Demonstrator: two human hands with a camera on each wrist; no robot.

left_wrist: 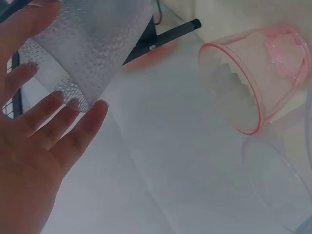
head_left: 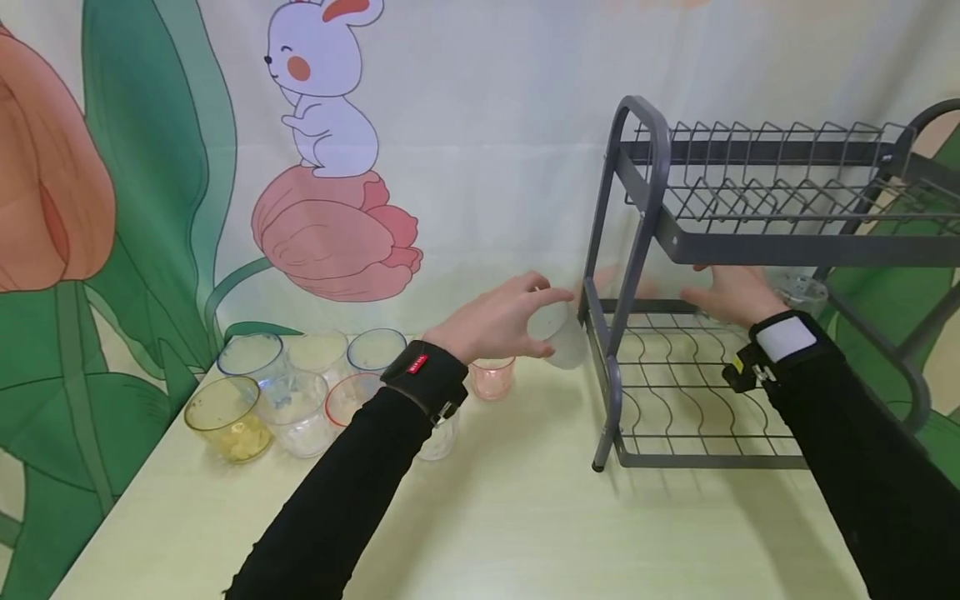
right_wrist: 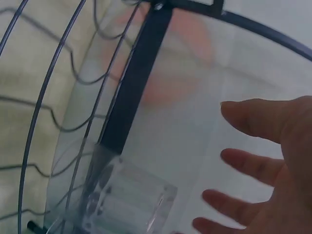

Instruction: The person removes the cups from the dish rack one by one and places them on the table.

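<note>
My left hand (head_left: 504, 318) grips a clear, pebbled-texture glass (head_left: 567, 340) just left of the dish rack's front leg. The left wrist view shows thumb and fingers around that glass (left_wrist: 92, 44) near its rim. My right hand (head_left: 731, 293) reaches between the tiers of the grey two-tier dish rack (head_left: 750, 248). Its fingers are spread with nothing between them in the right wrist view. A clear glass (right_wrist: 131, 195) lies on the lower wire shelf close to the right hand; part of it shows behind the wrist in the head view.
On the table's left stand several glasses, among them a yellow one (head_left: 231, 421), a blue-rimmed one (head_left: 253, 360) and a red-rimmed one (head_left: 351, 400). A pink glass (head_left: 492, 380) stands behind the left wrist. A printed cloth (head_left: 480, 167) hangs behind the table (head_left: 480, 533).
</note>
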